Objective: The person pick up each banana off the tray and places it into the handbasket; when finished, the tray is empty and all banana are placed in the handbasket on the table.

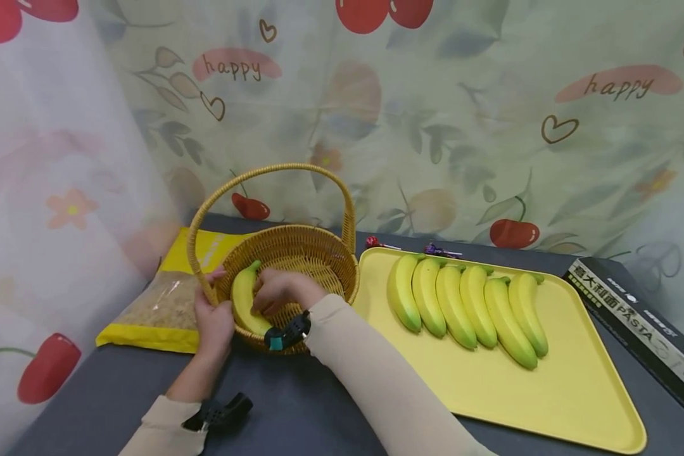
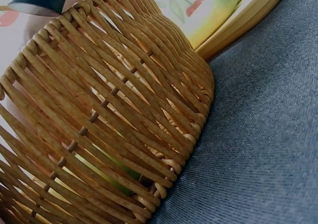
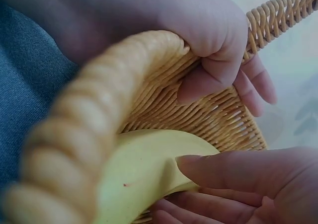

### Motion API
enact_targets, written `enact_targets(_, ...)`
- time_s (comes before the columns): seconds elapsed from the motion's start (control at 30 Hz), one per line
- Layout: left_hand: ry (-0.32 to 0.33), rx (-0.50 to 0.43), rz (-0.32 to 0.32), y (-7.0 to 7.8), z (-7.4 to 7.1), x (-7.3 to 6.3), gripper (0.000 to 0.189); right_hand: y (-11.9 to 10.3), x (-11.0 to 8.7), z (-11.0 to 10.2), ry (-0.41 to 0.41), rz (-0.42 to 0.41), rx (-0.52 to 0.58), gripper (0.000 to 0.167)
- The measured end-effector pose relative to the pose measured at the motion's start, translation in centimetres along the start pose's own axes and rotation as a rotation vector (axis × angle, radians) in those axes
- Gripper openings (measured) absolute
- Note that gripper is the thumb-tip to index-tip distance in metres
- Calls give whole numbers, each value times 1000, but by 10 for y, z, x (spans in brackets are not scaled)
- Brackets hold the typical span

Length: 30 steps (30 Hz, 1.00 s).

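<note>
A woven wicker basket (image 1: 299, 237) with a tall hoop handle stands on the dark cloth. My left hand (image 1: 215, 323) grips its left rim near the handle's foot, thumb inside the wall and fingers outside, as the right wrist view shows. Inside the basket a yellow banana (image 1: 244, 297) lies along the left side, stem away from me. My right hand (image 1: 282, 290) reaches in over the rim and holds this banana, with the thumb (image 3: 218, 169) on its upper side and fingers beneath. Through the weave in the left wrist view, part of the banana (image 2: 102, 167) shows.
Right of the basket, a yellow tray (image 1: 490, 389) bears several bananas (image 1: 462, 304) in a row. A black pasta box (image 1: 644, 323) lies beyond its right edge. Two wrapped lollipops (image 1: 439, 251) lie behind the tray. A yellow bag (image 1: 159, 297) sits left of the basket.
</note>
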<state>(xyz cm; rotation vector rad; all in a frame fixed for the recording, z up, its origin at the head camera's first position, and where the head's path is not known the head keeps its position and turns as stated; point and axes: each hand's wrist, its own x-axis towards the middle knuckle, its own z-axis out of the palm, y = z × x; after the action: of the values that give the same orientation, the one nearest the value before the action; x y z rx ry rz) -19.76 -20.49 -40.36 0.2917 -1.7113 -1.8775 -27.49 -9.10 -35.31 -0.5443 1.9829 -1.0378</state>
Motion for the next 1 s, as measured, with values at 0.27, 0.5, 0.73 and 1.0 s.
enact_targets(0.27, -1, -15, 6, 0, 4, -1, 53, 2, -5, -3, 35, -18, -17, 31)
enact_targets(0.5, 19, -20, 19, 0, 1, 0, 55, -3, -17, -16, 123, -110, -44, 37)
enact_targets(0.73, 14, 5, 16, 2, 0, 0, 54, -1, -34, -25, 131, -108, 89, 40)
enact_targets(1.0, 14, 19, 23, 5, 1, 0, 55, 10, -65, -38, 168, -156, 108, 49)
